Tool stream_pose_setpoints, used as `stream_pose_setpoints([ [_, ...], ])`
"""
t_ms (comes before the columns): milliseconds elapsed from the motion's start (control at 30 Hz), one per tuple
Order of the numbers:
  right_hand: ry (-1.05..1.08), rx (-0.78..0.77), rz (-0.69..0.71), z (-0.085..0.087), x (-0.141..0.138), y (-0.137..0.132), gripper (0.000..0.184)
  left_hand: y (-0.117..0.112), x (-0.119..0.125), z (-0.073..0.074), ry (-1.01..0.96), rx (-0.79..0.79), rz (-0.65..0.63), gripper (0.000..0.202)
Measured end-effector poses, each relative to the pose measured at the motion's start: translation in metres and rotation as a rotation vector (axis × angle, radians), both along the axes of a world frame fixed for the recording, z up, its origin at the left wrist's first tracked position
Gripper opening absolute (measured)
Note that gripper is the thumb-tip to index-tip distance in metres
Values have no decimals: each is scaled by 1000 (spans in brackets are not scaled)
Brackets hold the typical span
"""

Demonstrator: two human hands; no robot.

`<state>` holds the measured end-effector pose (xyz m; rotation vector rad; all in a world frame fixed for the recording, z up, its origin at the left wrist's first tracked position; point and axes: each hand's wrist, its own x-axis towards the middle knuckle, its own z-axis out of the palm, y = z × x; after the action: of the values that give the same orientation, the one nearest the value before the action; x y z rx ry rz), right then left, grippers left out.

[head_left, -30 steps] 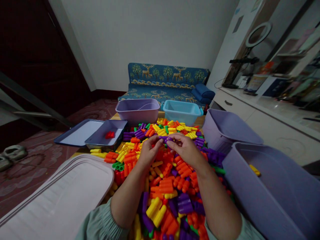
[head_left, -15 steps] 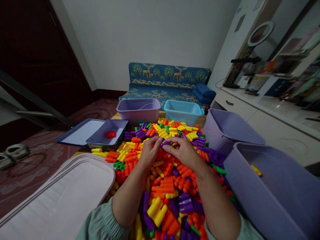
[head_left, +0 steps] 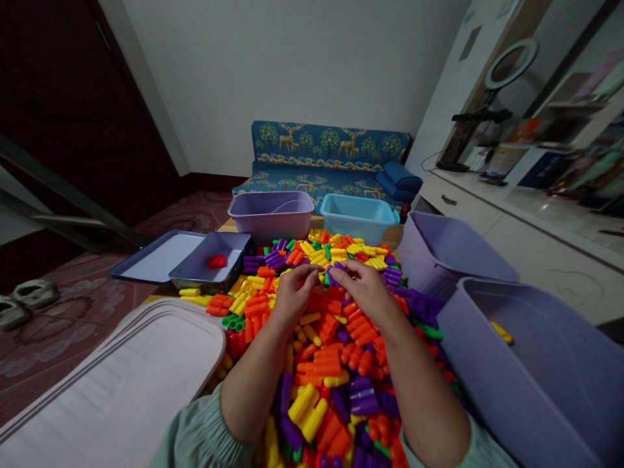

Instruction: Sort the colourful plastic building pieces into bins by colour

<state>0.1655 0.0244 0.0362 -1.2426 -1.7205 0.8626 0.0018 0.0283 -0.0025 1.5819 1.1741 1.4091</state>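
Note:
Over a heap of bullet-shaped plastic building blocks [head_left: 326, 357] in orange, yellow, purple, red and green, both of my hands are raised close together. My right hand [head_left: 365, 292] pinches a small purple building block [head_left: 333, 275] between thumb and fingers. To the left of it, my left hand [head_left: 294, 296] has its fingers loosely bent, thumb and forefinger slightly apart, with nothing visible between them. A narrow gap separates its fingertips from the purple block. Many blocks below are joined in rows, such as a yellow row [head_left: 307, 411] near me.
Behind the heap stand a purple bin [head_left: 270, 221] and a light blue bin [head_left: 358, 224]. Two more purple bins [head_left: 429, 253] line the right side. At left are a shallow box [head_left: 207, 268] holding red blocks, its lid [head_left: 151, 257], and stacked pale lids [head_left: 121, 383].
My hands have drawn slightly apart. The purple block, earlier between both hands' fingertips, has moved right with my right hand, away from the left fingertips.

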Motion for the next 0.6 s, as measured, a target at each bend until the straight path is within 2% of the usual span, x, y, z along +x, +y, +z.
stream_pose_setpoints([
  [167,-410,117,-218,-2,13,4,33,-1,0,3,-78,-42,32,26],
  [300,-618,147,-364,7,12,-2,52,1,1,1,-112,-46,48,26],
  [367,-646,118,-293,13,9,-8,42,2,0,0,-98,-36,52,26],
  [433,-686,51,-132,19,4,-15,24,3,-2,1,-27,-22,65,27],
  [500,-754,6,14,22,1,-22,19,2,-7,6,156,9,85,26],
  [600,-832,27,97,23,-4,-30,29,-6,-15,22,557,47,57,24],
])
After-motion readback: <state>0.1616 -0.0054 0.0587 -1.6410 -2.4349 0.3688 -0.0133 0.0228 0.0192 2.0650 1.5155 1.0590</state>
